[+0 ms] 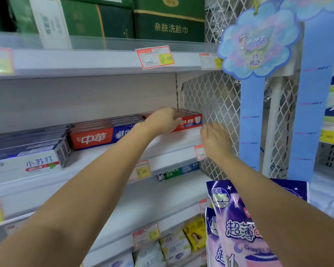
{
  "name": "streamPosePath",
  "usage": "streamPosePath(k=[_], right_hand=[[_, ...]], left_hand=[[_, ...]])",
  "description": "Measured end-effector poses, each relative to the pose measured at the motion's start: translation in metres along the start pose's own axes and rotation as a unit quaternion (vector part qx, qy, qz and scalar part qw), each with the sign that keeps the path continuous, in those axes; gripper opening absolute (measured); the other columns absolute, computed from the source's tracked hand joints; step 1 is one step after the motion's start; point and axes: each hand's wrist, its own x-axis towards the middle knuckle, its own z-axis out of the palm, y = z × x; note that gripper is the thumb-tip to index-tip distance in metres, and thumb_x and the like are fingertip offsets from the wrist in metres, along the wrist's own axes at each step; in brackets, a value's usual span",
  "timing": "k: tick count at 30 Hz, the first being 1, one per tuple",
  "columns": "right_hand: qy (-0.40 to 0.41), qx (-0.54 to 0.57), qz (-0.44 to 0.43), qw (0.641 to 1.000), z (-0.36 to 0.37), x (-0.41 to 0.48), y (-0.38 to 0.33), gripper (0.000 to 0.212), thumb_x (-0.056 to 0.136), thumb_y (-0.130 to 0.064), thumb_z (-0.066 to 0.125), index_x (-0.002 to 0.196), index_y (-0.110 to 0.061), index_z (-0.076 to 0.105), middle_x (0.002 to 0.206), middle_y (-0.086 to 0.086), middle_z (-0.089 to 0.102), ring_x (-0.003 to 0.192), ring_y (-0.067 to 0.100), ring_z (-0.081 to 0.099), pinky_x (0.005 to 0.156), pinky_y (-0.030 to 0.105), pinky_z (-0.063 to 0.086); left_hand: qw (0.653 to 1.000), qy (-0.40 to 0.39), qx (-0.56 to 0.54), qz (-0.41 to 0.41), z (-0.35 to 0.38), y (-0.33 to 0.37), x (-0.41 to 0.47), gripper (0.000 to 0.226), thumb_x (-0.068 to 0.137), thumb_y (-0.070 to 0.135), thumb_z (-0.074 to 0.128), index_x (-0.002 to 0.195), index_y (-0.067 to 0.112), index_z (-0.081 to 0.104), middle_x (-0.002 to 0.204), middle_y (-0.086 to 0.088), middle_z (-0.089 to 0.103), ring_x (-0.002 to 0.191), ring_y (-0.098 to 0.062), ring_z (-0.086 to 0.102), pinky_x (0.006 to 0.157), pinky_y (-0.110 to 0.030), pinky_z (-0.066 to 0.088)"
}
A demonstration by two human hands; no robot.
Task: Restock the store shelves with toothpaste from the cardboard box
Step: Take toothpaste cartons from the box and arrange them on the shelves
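From the head camera, a row of red toothpaste boxes (93,138) lies lengthwise on the middle shelf (162,149), just beside a stack of white and dark toothpaste boxes (27,164) to its left. The left hand (162,120) lies on the right part of the red row, its fingers curled over the front box's top edge and gripping it. The right hand (214,139) hovers at the shelf's right end, beside the wire mesh panel (216,97) and above a price tag (200,152). It shows only its back with bent fingers, so I cannot tell if it holds anything. Purple packs (235,228) hang below the right forearm.
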Motion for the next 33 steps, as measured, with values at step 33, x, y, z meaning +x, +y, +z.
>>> streamPosePath(k=[33], right_hand=[[-0.785, 0.015, -0.01, 0.62, 0.237, -0.647, -0.14, 0.011, 0.086, -0.013, 0.061, 0.095, -0.007, 0.059, 0.095, 0.01, 0.065, 0.086, 0.022, 0.064, 0.079, 0.039, 0.056]], left_hand=[[0.714, -0.14, -0.271, -0.63, 0.356, -0.167, -0.748, 0.028, 0.09, 0.029, 0.061, 0.085, 0.002, 0.062, 0.093, -0.015, 0.065, 0.082, -0.025, 0.057, 0.068, -0.028, 0.038]])
